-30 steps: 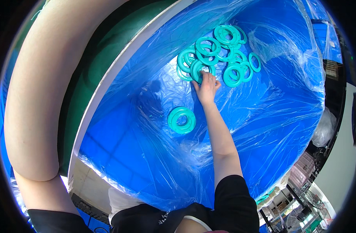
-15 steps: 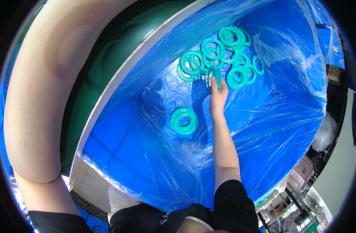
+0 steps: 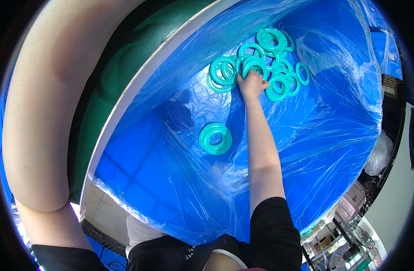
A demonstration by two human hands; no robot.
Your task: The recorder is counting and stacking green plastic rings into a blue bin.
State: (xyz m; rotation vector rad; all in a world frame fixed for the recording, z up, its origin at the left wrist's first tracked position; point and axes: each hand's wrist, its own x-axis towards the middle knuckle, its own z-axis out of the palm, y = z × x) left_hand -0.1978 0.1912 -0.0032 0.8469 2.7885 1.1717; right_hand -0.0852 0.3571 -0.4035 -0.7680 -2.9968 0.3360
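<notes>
My right hand (image 3: pixel 250 86) reaches into the plastic-lined blue container, its fingers closed on the near edge of a turquoise ring (image 3: pixel 254 63). That ring lies nearly flat over a loose heap of similar rings; the fingertips are partly hidden. Left of the hand, several rings (image 3: pixel 216 86) overlap. Close to its right side lies another ring (image 3: pixel 273 95), and a single ring (image 3: pixel 302 73) leans at the heap's right edge. Nearer to me is a small stack of rings (image 3: pixel 207 140). My left arm runs up the left side; its hand is outside the picture.
Crumpled clear plastic film (image 3: pixel 333 63) lines the blue container. A pale rim (image 3: pixel 125 97) borders it on the left, beside a dark green surface (image 3: pixel 96 104). At the lower right are a fan (image 3: pixel 340 257) and a clear plastic bag (image 3: pixel 379 153).
My right hand has moved slightly up, turning the ring it holds from edge-on to nearly flat against the heap. The stack nearer to me stays in place.
</notes>
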